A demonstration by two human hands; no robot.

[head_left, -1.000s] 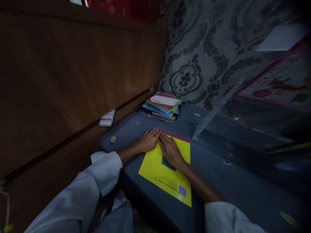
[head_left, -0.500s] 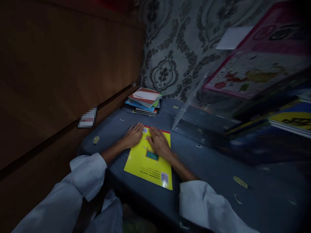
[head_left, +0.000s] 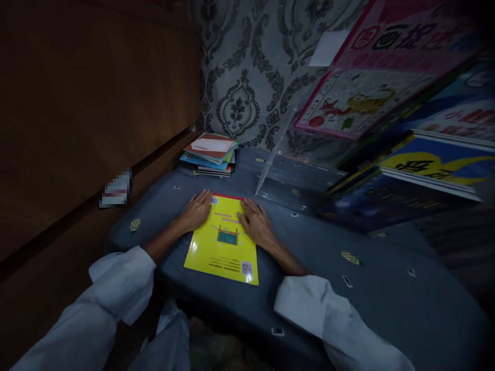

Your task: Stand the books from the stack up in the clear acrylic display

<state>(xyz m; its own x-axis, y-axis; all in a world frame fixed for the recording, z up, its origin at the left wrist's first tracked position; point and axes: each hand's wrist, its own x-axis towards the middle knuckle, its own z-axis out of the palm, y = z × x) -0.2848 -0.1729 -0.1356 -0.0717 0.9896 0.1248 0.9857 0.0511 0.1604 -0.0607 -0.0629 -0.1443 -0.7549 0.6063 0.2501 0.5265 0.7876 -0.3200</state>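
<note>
A thin yellow book (head_left: 222, 252) with a red top edge lies flat on the dark cloth-covered surface (head_left: 309, 247) in front of me. Its cover carries a small green chalkboard picture and a square printed code. My left hand (head_left: 197, 210) rests at the book's upper left corner, fingers stretched out and pointing away from me. Over the upper right edge lies my right hand (head_left: 256, 221), flat, with its fingers extended and the thumb toward the middle of the cover. Neither hand is gripping the book.
Several books are piled in a stack (head_left: 211, 152) near the patterned wall (head_left: 240, 103). To the right, a clear plastic rack (head_left: 270, 159) holds several books, including a pink one (head_left: 348, 98). A wooden panel (head_left: 96, 93) runs along the left side.
The view has turned slightly, shifting the scene left. My hands have moved apart toward the book's side edges, uncovering more of the cover's middle.
</note>
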